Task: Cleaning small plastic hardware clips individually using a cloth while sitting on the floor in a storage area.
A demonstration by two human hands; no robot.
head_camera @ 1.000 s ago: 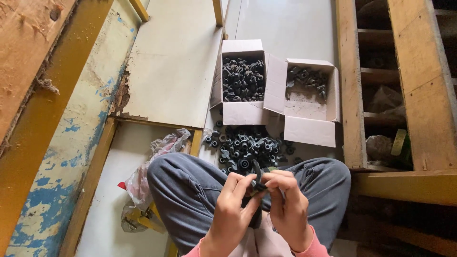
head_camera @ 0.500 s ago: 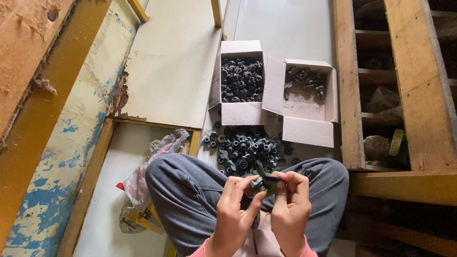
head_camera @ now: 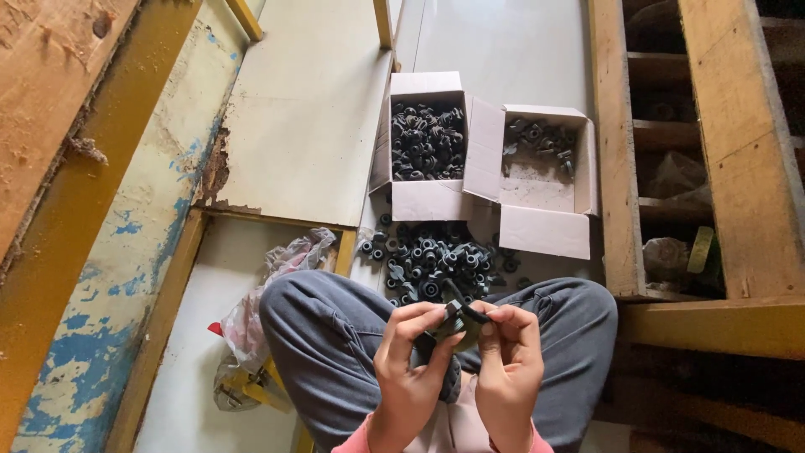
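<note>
Far left, at nine o'clock: a worn wooden beam (head_camera: 50,126) with flaking blue paint below it. At seven o'clock, a crumpled plastic bag (head_camera: 268,294) against a grey trouser knee (head_camera: 323,335).

At six o'clock, left hand (head_camera: 411,369) raised over the lap, fingers curled and closed on a small dark part (head_camera: 459,321), thumb and fingertips pinching its left side. Just beside it, right hand (head_camera: 510,361), fingers likewise closed on the same part from the right, both hands touching it at once. Exact shape of the part hard to tell between the fingers.

Just above the hands, toward twelve o'clock: a loose heap of black ring-shaped parts (head_camera: 432,264) on the pale floor (head_camera: 310,109). Beyond, a white cardboard box (head_camera: 423,84) well filled with similar pieces; touching it at one o'clock, a second white box (head_camera: 545,231) holding only a few.

At three o'clock, a wooden frame (head_camera: 713,151).
</note>
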